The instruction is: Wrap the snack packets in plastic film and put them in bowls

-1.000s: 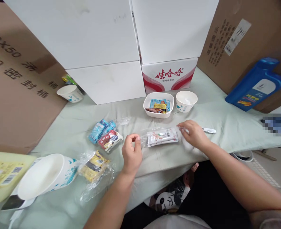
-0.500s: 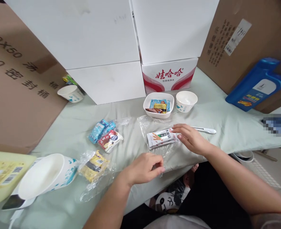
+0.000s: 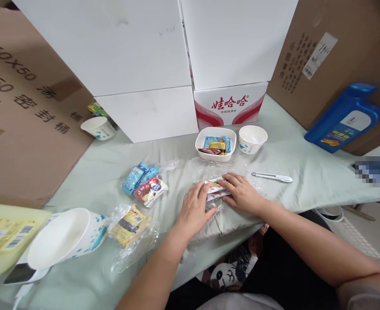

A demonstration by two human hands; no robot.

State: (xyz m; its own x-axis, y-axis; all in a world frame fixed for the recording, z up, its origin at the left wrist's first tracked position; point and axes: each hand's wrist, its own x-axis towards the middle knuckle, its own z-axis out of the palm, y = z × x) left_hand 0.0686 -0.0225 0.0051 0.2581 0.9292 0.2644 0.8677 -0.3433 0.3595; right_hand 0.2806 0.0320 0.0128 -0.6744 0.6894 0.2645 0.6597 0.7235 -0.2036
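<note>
At frame centre we press both spread hands, left hand (image 3: 194, 209) and right hand (image 3: 240, 193), flat on the bagged snack pack (image 3: 215, 189); three bagged packs (image 3: 144, 186) lie at left.

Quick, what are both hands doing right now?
Left hand: open, flat on the clear bag beside the snack pack.
Right hand: open, fingers pressing on the snack pack, not gripping it.

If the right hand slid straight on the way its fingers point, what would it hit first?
The right hand points leftward over the snack packet; going on, it would probably meet the left hand fingertips first, though depth is unclear.
</note>
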